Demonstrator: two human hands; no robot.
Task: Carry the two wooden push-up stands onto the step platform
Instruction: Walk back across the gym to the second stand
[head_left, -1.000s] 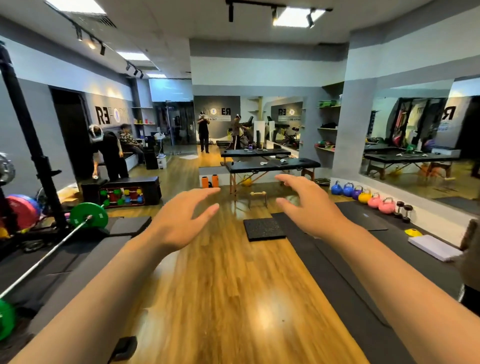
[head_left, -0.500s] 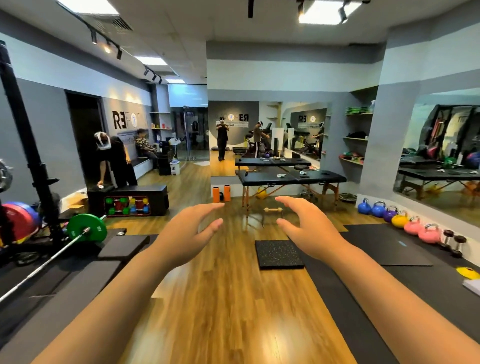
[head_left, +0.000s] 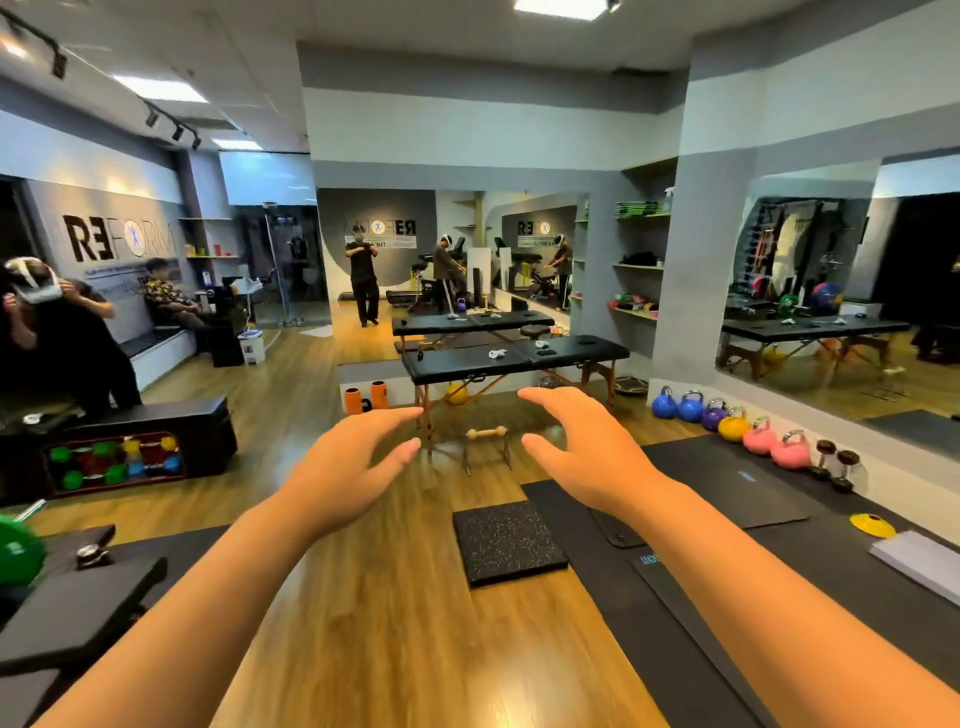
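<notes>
Glossy wood floor (head_left: 395, 649), matt speckled rubber tile (head_left: 506, 548), wooden-handled push-up stand (head_left: 486, 434)

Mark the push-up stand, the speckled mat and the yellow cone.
push-up stand (head_left: 486, 433), head view, wooden handle bar
speckled mat (head_left: 508, 542), head view, top face
yellow cone (head_left: 872, 525), head view, dome

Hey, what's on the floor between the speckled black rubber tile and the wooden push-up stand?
Only bare wood floor shows between the rubber tile and the push-up stand in the head view; both hands hover above, holding nothing.
</notes>
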